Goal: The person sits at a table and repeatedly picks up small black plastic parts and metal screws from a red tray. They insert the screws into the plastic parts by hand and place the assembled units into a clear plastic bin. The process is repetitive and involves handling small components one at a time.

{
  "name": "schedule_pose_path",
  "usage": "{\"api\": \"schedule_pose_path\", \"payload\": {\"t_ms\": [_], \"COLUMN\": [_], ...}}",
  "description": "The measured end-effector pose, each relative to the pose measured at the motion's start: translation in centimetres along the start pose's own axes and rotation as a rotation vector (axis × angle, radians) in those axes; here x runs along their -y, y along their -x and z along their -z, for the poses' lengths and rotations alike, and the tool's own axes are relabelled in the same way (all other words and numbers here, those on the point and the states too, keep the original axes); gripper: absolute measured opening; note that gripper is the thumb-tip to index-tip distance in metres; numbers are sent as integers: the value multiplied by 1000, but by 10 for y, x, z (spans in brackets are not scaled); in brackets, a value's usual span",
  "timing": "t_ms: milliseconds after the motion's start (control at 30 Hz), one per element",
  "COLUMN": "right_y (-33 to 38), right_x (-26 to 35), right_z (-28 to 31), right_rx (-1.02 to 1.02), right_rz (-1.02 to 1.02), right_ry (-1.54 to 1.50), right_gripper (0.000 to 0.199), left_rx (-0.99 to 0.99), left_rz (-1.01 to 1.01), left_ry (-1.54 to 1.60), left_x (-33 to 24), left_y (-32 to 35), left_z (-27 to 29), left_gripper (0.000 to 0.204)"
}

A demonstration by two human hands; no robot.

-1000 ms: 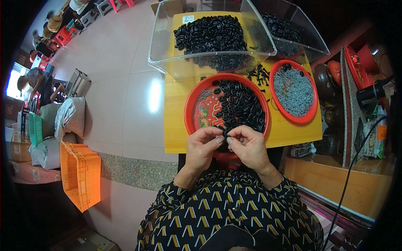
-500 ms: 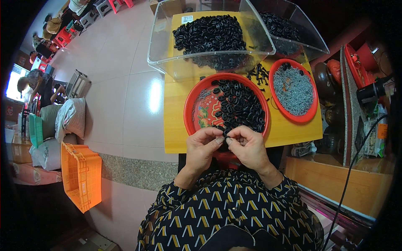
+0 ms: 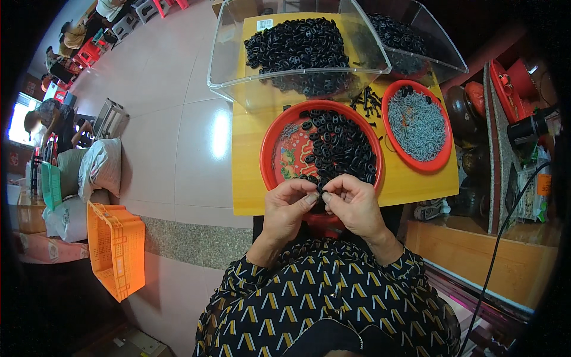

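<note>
My left hand (image 3: pixel 286 208) and my right hand (image 3: pixel 355 205) meet at the near rim of a red round tray (image 3: pixel 269 135). Thumb and forefinger of each are pinched together on a small black plastic piece (image 3: pixel 322 187), mostly hidden by the fingertips. Beyond them, many black oval two-holed parts (image 3: pixel 342 143) fill the right side of the tray. A few small silver screws (image 3: pixel 289 132) lie at its left, over the printed bottom. To the right, a second red tray (image 3: pixel 416 171) holds a heap of silver screws (image 3: pixel 418 128).
Clear plastic bins with more black parts (image 3: pixel 297 50) stand at the back of the yellow table (image 3: pixel 247 178). Loose black pieces (image 3: pixel 370 102) lie between bin and trays. An orange crate (image 3: pixel 117 253) and white sacks (image 3: pixel 100 169) are on the floor at left; people sit farther off.
The right hand has shifted very slightly upward. Both hands keep their pinch on the small black piece, and the trays look the same.
</note>
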State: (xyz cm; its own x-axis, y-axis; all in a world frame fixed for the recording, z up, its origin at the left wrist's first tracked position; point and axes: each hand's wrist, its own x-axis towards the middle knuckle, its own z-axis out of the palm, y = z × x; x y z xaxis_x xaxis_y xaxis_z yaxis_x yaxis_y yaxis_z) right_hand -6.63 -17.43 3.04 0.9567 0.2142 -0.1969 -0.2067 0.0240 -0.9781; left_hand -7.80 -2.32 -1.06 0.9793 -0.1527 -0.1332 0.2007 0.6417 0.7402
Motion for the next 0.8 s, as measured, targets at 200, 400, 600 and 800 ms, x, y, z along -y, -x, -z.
{"api": "schedule_pose_path", "payload": {"t_ms": [200, 400, 600, 800], "right_y": [2, 2, 3, 3], "right_x": [-2, -4, -9, -9], "right_z": [0, -2, -2, 1], "right_rx": [-28, -38, -53, -32], "right_rz": [40, 58, 84, 95], "right_ry": [44, 84, 158, 136], "right_gripper": [6, 6, 6, 5], "left_rx": [-3, -5, -7, 19], "left_rz": [5, -2, -69, -148], "left_ry": [-8, -27, -178, -515], "left_x": [-2, -1, 0, -7], "left_y": [0, 1, 2, 1], "left_z": [-3, -2, -4, -9], "left_gripper": [17, 17, 14, 10]}}
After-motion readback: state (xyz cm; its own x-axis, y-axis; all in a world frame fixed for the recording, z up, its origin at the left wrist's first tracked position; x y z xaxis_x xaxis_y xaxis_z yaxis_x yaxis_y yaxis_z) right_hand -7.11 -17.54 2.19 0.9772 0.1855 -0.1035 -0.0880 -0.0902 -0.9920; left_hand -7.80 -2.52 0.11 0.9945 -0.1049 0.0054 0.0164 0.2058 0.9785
